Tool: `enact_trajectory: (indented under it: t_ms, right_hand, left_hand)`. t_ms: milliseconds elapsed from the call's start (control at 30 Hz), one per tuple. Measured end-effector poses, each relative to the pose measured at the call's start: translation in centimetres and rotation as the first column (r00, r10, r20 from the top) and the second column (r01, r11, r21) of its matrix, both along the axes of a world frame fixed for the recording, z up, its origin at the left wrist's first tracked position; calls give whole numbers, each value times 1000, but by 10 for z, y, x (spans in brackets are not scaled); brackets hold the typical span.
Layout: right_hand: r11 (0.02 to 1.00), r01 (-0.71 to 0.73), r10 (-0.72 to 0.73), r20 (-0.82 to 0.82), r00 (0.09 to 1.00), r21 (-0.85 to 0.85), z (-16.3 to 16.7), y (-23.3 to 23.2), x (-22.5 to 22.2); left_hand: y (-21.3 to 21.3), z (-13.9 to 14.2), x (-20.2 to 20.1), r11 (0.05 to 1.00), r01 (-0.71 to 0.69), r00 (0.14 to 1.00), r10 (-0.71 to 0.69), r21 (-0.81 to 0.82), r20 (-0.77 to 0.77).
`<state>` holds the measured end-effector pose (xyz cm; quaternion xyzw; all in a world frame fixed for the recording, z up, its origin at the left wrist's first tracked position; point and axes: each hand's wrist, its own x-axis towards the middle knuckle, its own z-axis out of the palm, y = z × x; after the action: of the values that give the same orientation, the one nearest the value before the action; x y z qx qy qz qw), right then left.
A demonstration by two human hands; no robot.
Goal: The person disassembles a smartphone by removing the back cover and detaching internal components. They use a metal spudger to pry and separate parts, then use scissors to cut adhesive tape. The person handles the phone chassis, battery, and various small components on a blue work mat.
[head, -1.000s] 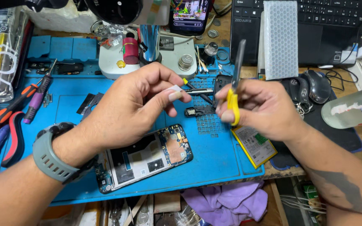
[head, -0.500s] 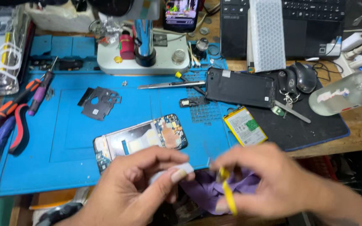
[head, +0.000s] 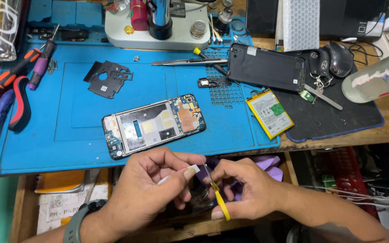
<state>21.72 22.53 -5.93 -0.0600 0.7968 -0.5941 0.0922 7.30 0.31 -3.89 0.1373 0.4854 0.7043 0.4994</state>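
Yellow-labelled rectangular battery [head: 269,113] at blue mat's [head: 68,112] right edge

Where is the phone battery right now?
In the head view, the battery lies at the blue mat's right edge, just below the black back cover and right of the opened phone.

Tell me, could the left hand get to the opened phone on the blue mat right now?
Probably yes, but not freely. The opened phone lies uncovered on the blue mat just beyond the left hand, with nothing between them. That hand's fingers are pinching a small white strip, so it would have to let go first.
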Motion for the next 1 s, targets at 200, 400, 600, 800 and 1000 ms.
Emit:
enact_trajectory:
  t_ms: [200, 400, 600, 800, 1000]
  right_hand:
    - [991, -114, 115, 8, 993, -76, -3, 2, -7]
    - [985, -135, 138, 17, 990, -111, 0, -2, -6]
    - [983, -143, 146, 20, 989, -115, 2, -2, -7]
    - [983, -139, 146, 54, 988, -119, 2, -1, -8]
    - [979, -142, 154, 71, 986, -148, 1, -1, -8]
  left_hand:
    - [-4, -2, 4, 998, 23, 1000, -24, -62, -17]
    - [-1, -8, 12, 1000, 10, 1000, -11, 11, 15]
    - [0, -15, 15, 998, -45, 999, 46, 44, -23]
    - [3, -15, 16, 997, -73, 997, 73, -1, 14]
    - [4, -14, 16, 997, -76, 997, 76, 0, 8]
